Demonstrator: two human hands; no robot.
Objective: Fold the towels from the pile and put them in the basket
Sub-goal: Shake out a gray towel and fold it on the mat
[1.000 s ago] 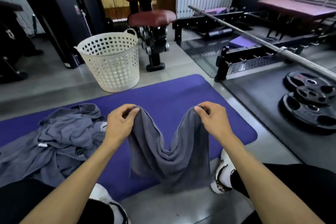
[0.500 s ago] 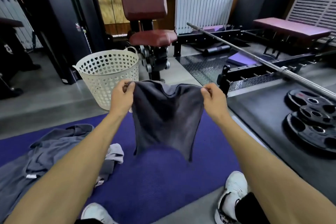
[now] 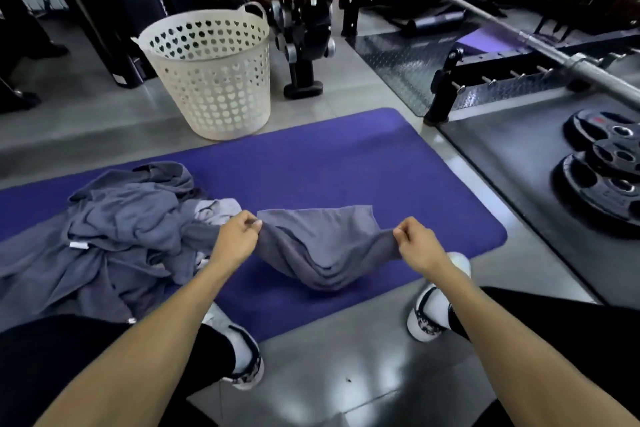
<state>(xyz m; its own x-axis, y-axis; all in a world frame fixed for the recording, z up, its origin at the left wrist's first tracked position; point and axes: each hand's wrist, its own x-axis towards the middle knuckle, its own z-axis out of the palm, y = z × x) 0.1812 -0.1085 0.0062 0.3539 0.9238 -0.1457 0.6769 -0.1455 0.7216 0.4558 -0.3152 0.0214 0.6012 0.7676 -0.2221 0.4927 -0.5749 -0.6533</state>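
A dark grey towel (image 3: 322,243) droops low over the purple mat (image 3: 346,156), its far edge lying on the mat. My left hand (image 3: 235,239) pinches its left corner and my right hand (image 3: 417,244) pinches its right corner. A heap of grey towels (image 3: 114,236) lies on the mat to the left, touching my left hand's side. The white perforated basket (image 3: 211,80) stands upright on the floor beyond the mat, at the far left.
A maroon-padded gym machine (image 3: 303,28) stands right of the basket. A barbell (image 3: 519,35) on a black rack and stacked weight plates (image 3: 606,170) occupy the right. My white shoes (image 3: 434,302) rest at the mat's near edge on grey tile floor.
The towel was lifted and spread in the air at basket height, then brought down; now it sags onto the mat with both hands lower and wider apart.
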